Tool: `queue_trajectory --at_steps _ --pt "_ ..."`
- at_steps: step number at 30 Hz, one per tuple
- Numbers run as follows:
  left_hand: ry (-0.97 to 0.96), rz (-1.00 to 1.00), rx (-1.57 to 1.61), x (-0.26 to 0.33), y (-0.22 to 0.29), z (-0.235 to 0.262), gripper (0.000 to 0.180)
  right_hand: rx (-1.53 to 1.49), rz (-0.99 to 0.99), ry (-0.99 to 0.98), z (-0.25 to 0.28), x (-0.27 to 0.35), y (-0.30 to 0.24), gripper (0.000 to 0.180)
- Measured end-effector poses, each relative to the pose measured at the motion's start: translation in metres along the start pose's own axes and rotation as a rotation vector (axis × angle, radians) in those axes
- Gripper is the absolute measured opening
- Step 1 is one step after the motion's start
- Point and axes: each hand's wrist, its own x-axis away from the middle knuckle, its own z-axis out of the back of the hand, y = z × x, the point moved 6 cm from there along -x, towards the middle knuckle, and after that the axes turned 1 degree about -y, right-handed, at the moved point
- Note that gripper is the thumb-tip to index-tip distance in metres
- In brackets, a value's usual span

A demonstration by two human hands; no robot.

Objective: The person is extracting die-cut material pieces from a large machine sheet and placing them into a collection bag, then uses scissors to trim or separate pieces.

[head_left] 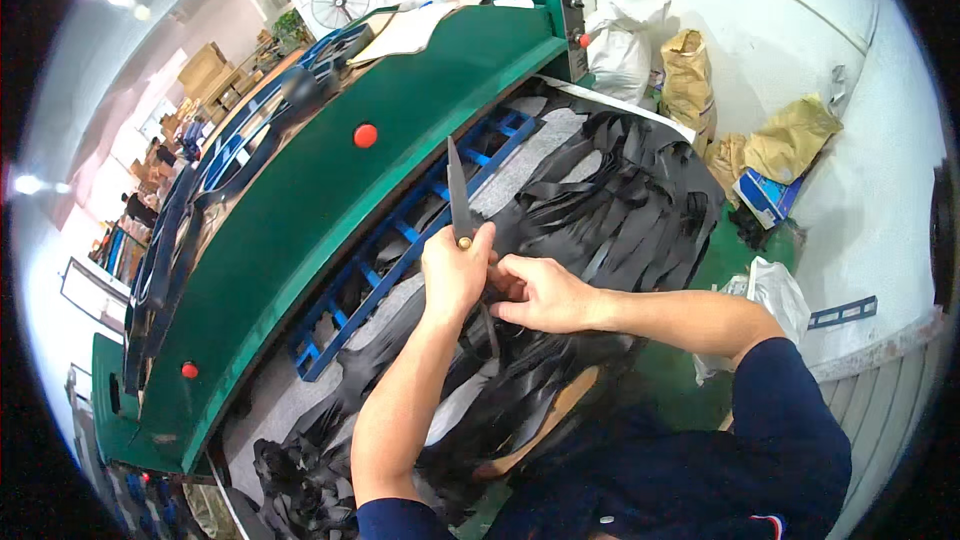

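A pair of large dark scissors (pixel 459 190) points up and away from me, its brass pivot showing. My left hand (pixel 455 275) is closed around the scissors near the pivot. Close beside it, my right hand (pixel 545 294) has its fingers curled together at the lower part of the scissors; what they pinch is hidden. Both hands are above a heap of long black strips (pixel 600 210) that look like thin sheet material. Left of the hands, a blue ladder-shaped frame (pixel 400 230) lies along the grey machine bed (pixel 520 175).
A green machine beam (pixel 300 200) with red buttons (pixel 365 135) runs along the left, carrying more blue frames (pixel 240 155) and papers (pixel 405 32). White sacks (pixel 625 45) and tan sacks (pixel 688 75) stand against the wall at the right. A fan (pixel 340 2) is at the back.
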Motion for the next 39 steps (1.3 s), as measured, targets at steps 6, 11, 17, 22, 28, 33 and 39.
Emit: queue_trajectory --at_steps 6,11,17,22,28,33,39 --pt "0.098 -0.006 0.049 -0.058 0.033 -0.065 0.033 0.655 0.412 0.215 0.087 -0.009 -0.002 0.053" --pt "0.117 0.112 0.252 -0.11 0.053 -0.143 0.032 0.852 0.459 0.181 0.177 -0.025 0.023 0.057" --pt "0.083 0.231 0.505 -0.147 0.084 -0.217 0.028 0.957 0.418 0.183 0.274 -0.037 0.056 0.039" --pt "-0.019 0.265 0.715 -0.156 0.1 -0.269 0.035 0.801 0.377 0.189 0.341 -0.026 0.081 0.044" --pt "-0.026 0.214 0.773 -0.171 0.116 -0.317 0.022 0.44 0.03 0.131 0.394 -0.012 0.11 0.053" --pt "0.041 0.116 0.75 -0.181 0.132 -0.319 0.023 0.625 0.004 -0.002 0.405 -0.043 0.113 0.048" --pt "-0.089 -0.106 0.544 -0.188 0.159 -0.326 0.03 -0.278 -0.177 -0.462 0.445 -0.082 0.177 0.038"
